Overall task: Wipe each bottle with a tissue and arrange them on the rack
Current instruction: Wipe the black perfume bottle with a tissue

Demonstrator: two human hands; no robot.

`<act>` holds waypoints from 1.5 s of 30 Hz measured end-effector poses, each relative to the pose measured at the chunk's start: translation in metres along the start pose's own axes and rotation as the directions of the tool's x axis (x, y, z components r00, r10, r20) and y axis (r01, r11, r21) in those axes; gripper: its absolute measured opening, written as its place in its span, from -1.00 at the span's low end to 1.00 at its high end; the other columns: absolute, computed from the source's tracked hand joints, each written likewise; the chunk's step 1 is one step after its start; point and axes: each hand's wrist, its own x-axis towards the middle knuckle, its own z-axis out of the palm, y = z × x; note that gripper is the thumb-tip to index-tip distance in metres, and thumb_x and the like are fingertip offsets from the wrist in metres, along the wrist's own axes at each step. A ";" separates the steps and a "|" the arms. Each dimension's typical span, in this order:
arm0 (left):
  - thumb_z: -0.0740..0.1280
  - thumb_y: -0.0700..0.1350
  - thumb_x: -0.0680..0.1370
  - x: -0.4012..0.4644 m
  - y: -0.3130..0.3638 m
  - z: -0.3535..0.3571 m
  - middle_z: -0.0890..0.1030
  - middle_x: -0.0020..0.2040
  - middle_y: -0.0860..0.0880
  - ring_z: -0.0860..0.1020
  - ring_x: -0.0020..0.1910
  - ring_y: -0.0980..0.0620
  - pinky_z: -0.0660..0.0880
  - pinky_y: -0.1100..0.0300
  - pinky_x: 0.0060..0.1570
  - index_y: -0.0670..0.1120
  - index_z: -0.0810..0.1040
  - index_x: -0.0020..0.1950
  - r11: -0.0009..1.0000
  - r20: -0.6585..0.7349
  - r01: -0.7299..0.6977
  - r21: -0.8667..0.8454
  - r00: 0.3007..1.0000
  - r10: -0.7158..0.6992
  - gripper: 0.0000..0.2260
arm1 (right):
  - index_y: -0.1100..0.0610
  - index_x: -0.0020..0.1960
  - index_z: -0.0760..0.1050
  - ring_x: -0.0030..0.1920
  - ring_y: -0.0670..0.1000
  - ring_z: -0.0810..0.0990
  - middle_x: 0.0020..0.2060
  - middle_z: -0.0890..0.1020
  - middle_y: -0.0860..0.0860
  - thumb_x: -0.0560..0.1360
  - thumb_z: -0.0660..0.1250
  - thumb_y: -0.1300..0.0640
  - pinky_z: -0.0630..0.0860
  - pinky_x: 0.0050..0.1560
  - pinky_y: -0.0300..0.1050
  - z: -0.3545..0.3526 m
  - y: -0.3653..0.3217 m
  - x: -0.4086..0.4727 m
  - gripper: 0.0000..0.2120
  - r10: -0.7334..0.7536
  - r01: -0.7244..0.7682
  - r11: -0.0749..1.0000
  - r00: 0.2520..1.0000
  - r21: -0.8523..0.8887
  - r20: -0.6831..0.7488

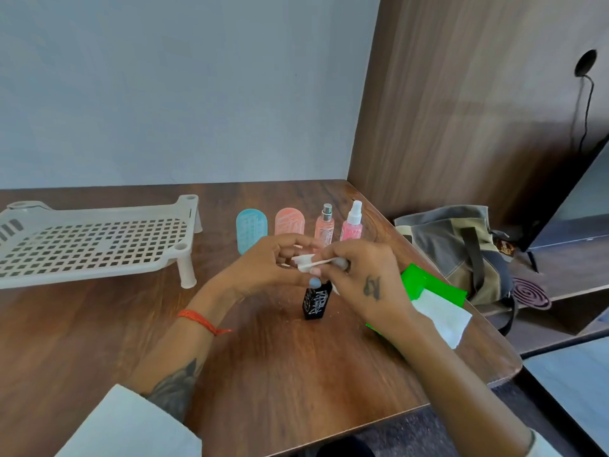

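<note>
Head view: my left hand (pixel 273 268) grips the black bottle (pixel 315 300) near its top (likely slick glass); right hand (pixel 365 275) pinches the soft tissue (pixel 308 262).

Before you stand five bottles: a black one (pixel 317 300) at centre, then blue (pixel 251 229), peach (pixel 289 222) and two pink sprays (pixel 324 223) (pixel 352 222) toward twelve o'clock. One rack (pixel 95 239) at ten, one tissue pack (pixel 428 291) at three.

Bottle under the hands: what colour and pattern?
Black bottle with white scribbled lettering, standing on the table; seen in the head view.
</note>
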 end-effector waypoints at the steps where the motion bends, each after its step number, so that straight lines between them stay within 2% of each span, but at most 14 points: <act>1: 0.54 -0.30 0.31 -0.001 0.001 -0.001 0.67 0.03 -0.12 0.63 0.06 -0.09 0.52 0.13 0.12 -0.05 0.58 0.14 1.000 0.015 -0.002 0.003 1.000 0.002 -0.56 | 0.06 -0.11 0.69 -0.31 -0.18 0.48 -0.30 0.64 -0.06 0.39 0.46 0.18 0.35 -0.25 -0.53 0.003 -0.001 -0.001 -0.91 0.001 -0.001 1.000 1.000 0.014 -0.001; 4: 0.50 -0.34 0.34 -0.002 0.004 -0.001 0.67 0.02 -0.08 0.63 -0.02 0.06 0.54 0.30 -0.01 -0.04 0.58 0.12 1.000 0.050 0.000 0.014 0.999 -0.001 -0.59 | 0.06 -0.07 0.68 -0.27 -0.21 0.53 -0.22 0.68 -0.04 0.39 0.47 0.16 0.36 -0.23 -0.53 0.007 0.000 -0.003 -0.88 0.028 -0.027 0.998 0.999 0.061 -0.028; 7: 0.49 -0.37 0.35 -0.003 0.005 0.000 0.64 0.09 -0.12 0.62 0.06 0.02 0.55 0.22 0.06 -0.08 0.54 0.21 0.999 0.090 0.022 -0.023 0.996 -0.020 -0.53 | 0.02 -0.04 0.67 -0.30 -0.28 0.58 -0.28 0.64 -0.18 0.42 0.44 0.10 0.42 -0.22 -0.49 0.006 0.003 -0.006 -0.88 0.152 -0.154 0.960 0.988 0.235 0.027; 9: 0.48 -0.37 0.36 -0.004 0.005 0.000 0.66 0.07 -0.12 0.64 0.05 0.01 0.56 0.21 0.06 -0.10 0.52 0.23 0.999 0.099 0.034 -0.043 0.995 -0.029 -0.51 | 0.00 -0.07 0.66 -0.27 -0.18 0.65 -0.28 0.69 -0.11 0.45 0.41 0.11 0.54 -0.12 -0.29 0.004 0.005 -0.010 -0.91 0.314 -0.284 0.816 0.949 0.504 0.027; 11: 0.47 -0.37 0.37 -0.003 0.005 0.000 0.68 0.02 -0.07 0.65 -0.03 0.10 0.54 0.30 -0.03 -0.08 0.51 0.20 0.998 0.086 0.052 -0.042 0.995 -0.049 -0.55 | 0.07 -0.05 0.65 -0.24 -0.08 0.67 -0.23 0.71 -0.02 0.46 0.39 0.14 0.58 -0.11 -0.19 0.004 0.008 -0.016 -0.90 0.479 -0.310 0.620 0.877 0.721 -0.035; 14: 0.47 -0.34 0.38 -0.002 0.002 -0.002 0.68 0.01 -0.05 0.65 -0.03 0.11 0.53 0.33 -0.04 -0.02 0.56 0.12 0.997 0.063 0.065 -0.036 0.996 -0.063 -0.62 | 0.11 -0.10 0.65 -0.18 -0.02 0.67 -0.23 0.71 -0.02 0.44 0.39 0.09 0.58 -0.14 -0.21 0.008 0.009 -0.031 -0.88 0.566 -0.243 0.538 0.814 0.807 -0.132; 17: 0.45 -0.29 0.41 -0.002 0.000 -0.004 0.69 -0.03 -0.03 0.64 -0.01 0.10 0.51 0.35 -0.03 -0.08 0.62 0.06 0.996 0.037 0.074 -0.043 0.997 -0.072 -0.74 | 0.04 -0.15 0.67 -0.09 -0.02 0.67 -0.20 0.71 -0.03 0.41 0.42 0.07 0.57 -0.03 -0.09 0.016 0.005 -0.037 -0.92 0.494 -0.190 0.618 0.849 0.763 -0.188; 20: 0.41 -0.29 0.45 -0.002 -0.003 -0.005 0.70 -0.08 0.00 0.64 -0.06 0.13 0.52 0.37 -0.09 -0.08 0.63 0.01 0.990 -0.013 0.089 -0.108 0.996 -0.091 -0.81 | -0.03 -0.11 0.62 -0.11 -0.15 0.65 -0.18 0.69 -0.11 0.39 0.45 0.27 0.54 -0.08 -0.29 0.022 0.005 -0.030 -0.79 0.335 -0.102 0.790 0.898 0.604 -0.287; 23: 0.38 -0.33 0.46 -0.001 -0.004 -0.005 0.70 -0.06 0.02 0.64 -0.06 0.15 0.54 0.35 -0.13 -0.05 0.63 0.02 0.989 -0.060 0.100 -0.107 0.992 -0.107 -0.77 | -0.07 -0.02 0.57 -0.10 -0.19 0.62 -0.14 0.65 -0.16 0.36 0.46 0.34 0.52 -0.11 -0.38 0.033 0.006 -0.021 -0.65 0.203 -0.036 0.873 0.934 0.487 -0.295; 26: 0.34 -0.37 0.48 0.001 -0.003 -0.005 0.68 -0.12 0.09 0.62 -0.13 0.24 0.51 0.40 -0.22 -0.02 0.62 0.00 0.990 -0.087 0.118 -0.076 0.988 -0.124 -0.73 | -0.01 0.09 0.59 -0.06 -0.15 0.58 -0.10 0.64 -0.13 0.39 0.41 0.26 0.49 -0.02 -0.32 0.048 0.014 -0.021 -0.69 -0.010 0.099 0.965 0.940 0.243 -0.342; 29: 0.33 -0.38 0.48 0.001 -0.003 -0.004 0.67 -0.05 0.04 0.62 -0.11 0.21 0.50 0.40 -0.22 -0.01 0.61 0.03 0.991 -0.099 0.125 -0.044 0.987 -0.128 -0.71 | 0.06 0.05 0.62 -0.07 -0.08 0.52 -0.12 0.65 -0.03 0.39 0.39 0.27 0.40 -0.03 -0.29 0.055 0.022 -0.022 -0.74 -0.172 0.190 0.982 0.923 0.019 -0.343; 36: 0.34 -0.32 0.51 0.003 -0.006 -0.003 0.68 -0.06 0.03 0.64 -0.13 0.21 0.51 0.39 -0.22 -0.04 0.63 0.03 0.990 -0.104 0.119 -0.076 0.987 -0.126 -0.78 | 0.14 0.02 0.64 -0.15 0.02 0.60 -0.12 0.63 0.05 0.43 0.31 0.29 0.56 -0.19 -0.13 0.060 0.027 -0.024 -0.78 -0.225 0.234 0.972 0.919 -0.012 -0.325; 40: 0.35 -0.27 0.51 0.003 -0.006 -0.003 0.68 -0.05 -0.01 0.64 -0.13 0.21 0.51 0.40 -0.22 -0.10 0.62 0.08 0.989 -0.098 0.118 -0.091 0.987 -0.127 -0.81 | 0.18 -0.04 0.63 -0.19 -0.02 0.59 -0.14 0.62 0.04 0.41 0.33 0.34 0.52 -0.22 -0.20 0.060 0.026 -0.024 -0.81 -0.198 0.213 0.977 0.918 0.006 -0.343; 45: 0.37 -0.26 0.49 0.004 -0.011 -0.006 0.69 -0.03 -0.05 0.64 -0.05 0.10 0.57 0.29 -0.09 -0.07 0.63 0.03 0.984 -0.097 0.120 -0.132 0.986 -0.133 -0.83 | 0.15 -0.08 0.61 -0.22 -0.07 0.55 -0.18 0.61 0.03 0.43 0.27 0.24 0.43 -0.25 -0.30 0.061 0.029 -0.020 -0.85 -0.038 0.061 0.997 0.936 0.057 -0.351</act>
